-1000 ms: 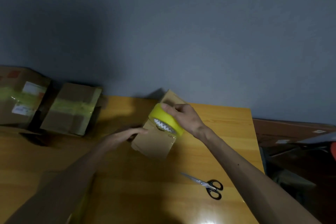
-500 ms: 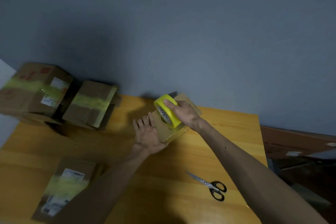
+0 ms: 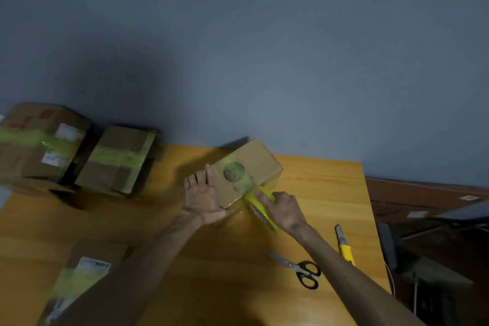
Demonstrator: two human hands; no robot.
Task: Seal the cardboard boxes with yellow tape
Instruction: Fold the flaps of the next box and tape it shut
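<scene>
A small cardboard box (image 3: 256,164) lies near the back of the wooden table (image 3: 317,193), with a band of yellow tape across its top over a round mark. My left hand (image 3: 202,194) presses flat against the box's left side, fingers spread. My right hand (image 3: 284,210) grips the yellow tape roll (image 3: 260,208) just off the box's near right edge, low by the table. A strip of tape runs from the roll up onto the box.
Two taped boxes (image 3: 39,145) (image 3: 117,160) stand at the back left, and another taped box (image 3: 79,280) lies at the front left. Black-handled scissors (image 3: 299,268) and a yellow utility knife (image 3: 344,245) lie right of my right arm. The table's right edge is close.
My right hand has carried the roll from the top of the box down past its near right edge, leaving tape across the top. My left hand has shifted to the box's left side.
</scene>
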